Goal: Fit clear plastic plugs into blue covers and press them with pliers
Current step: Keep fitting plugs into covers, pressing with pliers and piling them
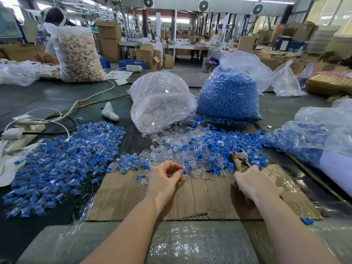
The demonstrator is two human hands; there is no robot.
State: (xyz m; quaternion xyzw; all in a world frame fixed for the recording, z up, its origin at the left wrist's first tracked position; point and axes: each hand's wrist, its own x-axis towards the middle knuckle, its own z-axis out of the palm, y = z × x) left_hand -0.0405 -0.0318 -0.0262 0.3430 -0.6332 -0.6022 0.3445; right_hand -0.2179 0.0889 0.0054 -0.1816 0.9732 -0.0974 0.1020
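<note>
My left hand [167, 175] hovers over the cardboard sheet [190, 199], fingers curled, pinching a clear plastic plug with a bit of blue at its tip [184, 173]. My right hand [254, 181] grips the yellow handles of the pliers [240, 158], whose metal jaws point away into the mixed heap of loose blue covers [215, 149] and clear plugs [171, 147]. A large pile of assembled blue-and-clear pieces [62, 161] lies to the left.
Behind the heap stand a clear bag of plugs [162, 103] and a bag of blue covers [228, 96]. Another bag of blue parts [308, 138] lies right. Power strips and white cables [22, 128] sit far left. A person works beyond a big bag [76, 54].
</note>
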